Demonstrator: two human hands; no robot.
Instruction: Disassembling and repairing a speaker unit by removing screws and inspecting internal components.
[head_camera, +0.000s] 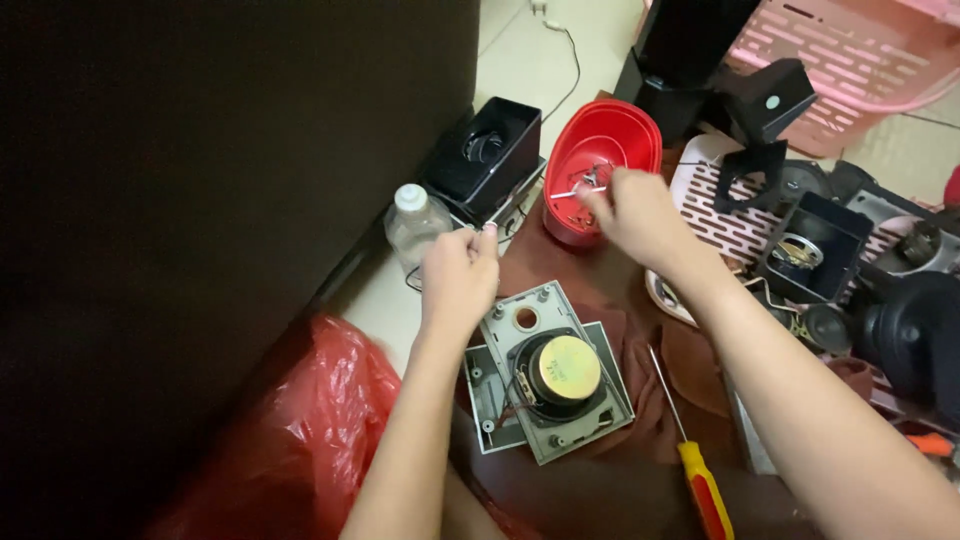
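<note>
My right hand (632, 212) reaches into a red oval plastic bowl (625, 135) that holds small metal screws and bits, its fingertips pinched at the bowl's rim on something too small to make out. My left hand (458, 272) is closed around thin wires just above a grey speaker panel (516, 322). That panel lies face down on a brown cloth, showing a round driver with a gold magnet (563, 368). A second grey plate lies under it.
A yellow-handled screwdriver (700, 480) lies right of the panel. A clear bottle (414, 225) and a black speaker box (487, 150) stand at the back. Red plastic bag (300, 440) at left, dark cabinet beside it. Speaker parts, a white tray and a pink basket (850, 60) crowd the right.
</note>
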